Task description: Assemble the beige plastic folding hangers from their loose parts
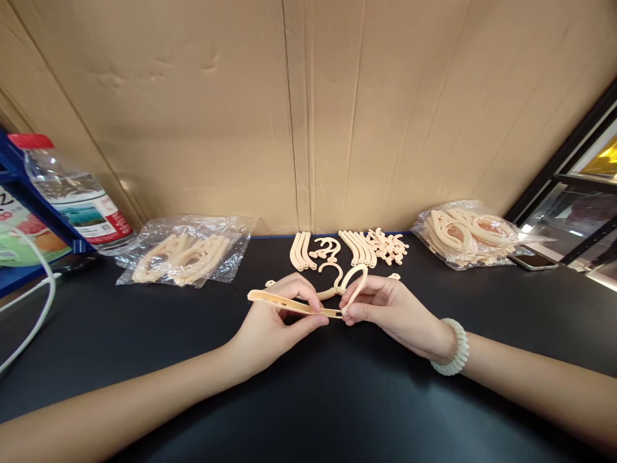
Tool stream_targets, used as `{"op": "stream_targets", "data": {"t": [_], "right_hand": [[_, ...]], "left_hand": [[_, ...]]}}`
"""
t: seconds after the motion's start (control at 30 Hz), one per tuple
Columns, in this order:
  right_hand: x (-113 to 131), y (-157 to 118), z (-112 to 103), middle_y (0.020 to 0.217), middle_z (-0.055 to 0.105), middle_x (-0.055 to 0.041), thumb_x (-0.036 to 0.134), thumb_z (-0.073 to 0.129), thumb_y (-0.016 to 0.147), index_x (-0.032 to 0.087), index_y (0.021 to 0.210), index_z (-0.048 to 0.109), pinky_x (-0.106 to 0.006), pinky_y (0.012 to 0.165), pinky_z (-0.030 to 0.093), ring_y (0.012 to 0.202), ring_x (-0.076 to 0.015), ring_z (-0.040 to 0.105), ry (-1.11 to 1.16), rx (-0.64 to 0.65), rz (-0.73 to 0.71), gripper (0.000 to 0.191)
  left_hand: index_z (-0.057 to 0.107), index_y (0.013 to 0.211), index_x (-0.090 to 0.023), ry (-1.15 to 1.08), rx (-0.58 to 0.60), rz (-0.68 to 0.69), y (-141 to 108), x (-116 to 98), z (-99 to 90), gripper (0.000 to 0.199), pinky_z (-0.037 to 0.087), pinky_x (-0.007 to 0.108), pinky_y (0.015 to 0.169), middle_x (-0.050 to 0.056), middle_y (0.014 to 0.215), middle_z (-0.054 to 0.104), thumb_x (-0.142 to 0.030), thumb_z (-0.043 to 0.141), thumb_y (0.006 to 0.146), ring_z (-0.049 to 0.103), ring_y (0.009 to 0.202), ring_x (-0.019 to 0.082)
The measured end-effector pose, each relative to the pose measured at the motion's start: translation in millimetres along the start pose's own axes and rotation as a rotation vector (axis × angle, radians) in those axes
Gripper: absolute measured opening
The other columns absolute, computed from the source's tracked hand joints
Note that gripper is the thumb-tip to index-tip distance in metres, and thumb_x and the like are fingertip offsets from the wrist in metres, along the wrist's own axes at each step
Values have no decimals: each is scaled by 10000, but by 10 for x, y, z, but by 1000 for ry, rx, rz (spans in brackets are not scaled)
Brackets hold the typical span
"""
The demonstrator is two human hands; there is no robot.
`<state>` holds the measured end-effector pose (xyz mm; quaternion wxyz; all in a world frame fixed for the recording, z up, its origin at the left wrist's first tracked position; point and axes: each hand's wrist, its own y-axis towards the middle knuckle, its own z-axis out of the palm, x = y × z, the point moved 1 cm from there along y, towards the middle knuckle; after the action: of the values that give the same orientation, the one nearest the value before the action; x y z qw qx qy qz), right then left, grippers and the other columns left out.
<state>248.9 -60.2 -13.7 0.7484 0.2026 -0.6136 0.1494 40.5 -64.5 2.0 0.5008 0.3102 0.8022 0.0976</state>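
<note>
My left hand (279, 318) pinches a long beige plastic arm (282, 303), whose wide end points left. Between thumb and fingers, my right hand (385, 308) grips a looped beige piece (357, 286), its lower end meeting the arm's narrow end. Whether the two are joined cannot be made out. Behind my hands lies a beige hook piece (332, 270) with other parts partly hidden by my fingers. Farther back are curved arms in a left group (301, 251) and a right group (357, 249), with small hooks (328, 247) between them and a pile of small pieces (388, 246) beside them.
A clear bag of beige parts (183, 257) lies at the left, another bag (465, 235) at the right by a phone (533, 258). A water bottle (81, 199) and white cable (45, 308) are far left. Cardboard (216, 116) stands behind the black table (328, 399).
</note>
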Motion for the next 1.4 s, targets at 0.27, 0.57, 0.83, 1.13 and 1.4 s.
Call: {"op": "stream_targets", "data": {"t": [0.27,0.57,0.83,1.13,1.4], "right_hand": [[-43,4,-21,888,671,-15,267,795,738,201,803,714,-307,745,554,757,-134,636,-24,-3,1,124],[16,-8,28,903,685,-38,325,746,793,178,819,672,-314,757,560,865,-165,649,-66,36,29,166],[24,-29,55,789,690,-24,354,754,782,172,818,638,-324,774,550,760,-150,663,-146,30,2,219],[-15,-30,63,764,684,-19,280,713,811,167,812,606,-302,771,547,754,-145,666,-196,18,-43,156],[0,-62,120,722,656,0,246,668,836,180,787,569,-269,715,522,714,-129,638,-252,-11,-77,129]], "left_hand": [[626,702,-204,21,-21,74,-22,8,7,130,494,309,649,23,752,623,-222,719,792,593,681,163],[636,745,-206,40,-37,157,-52,-8,3,97,510,291,645,31,782,629,-193,699,818,614,695,157],[642,762,-195,79,-9,260,-72,-20,27,99,502,255,652,24,783,630,-139,689,829,616,704,136],[632,758,-166,27,55,90,-31,-37,30,85,473,251,655,13,768,641,-154,690,819,604,693,129],[633,746,-152,-95,94,-90,-35,-63,49,117,462,226,548,19,744,616,-238,685,806,573,643,130]]}}
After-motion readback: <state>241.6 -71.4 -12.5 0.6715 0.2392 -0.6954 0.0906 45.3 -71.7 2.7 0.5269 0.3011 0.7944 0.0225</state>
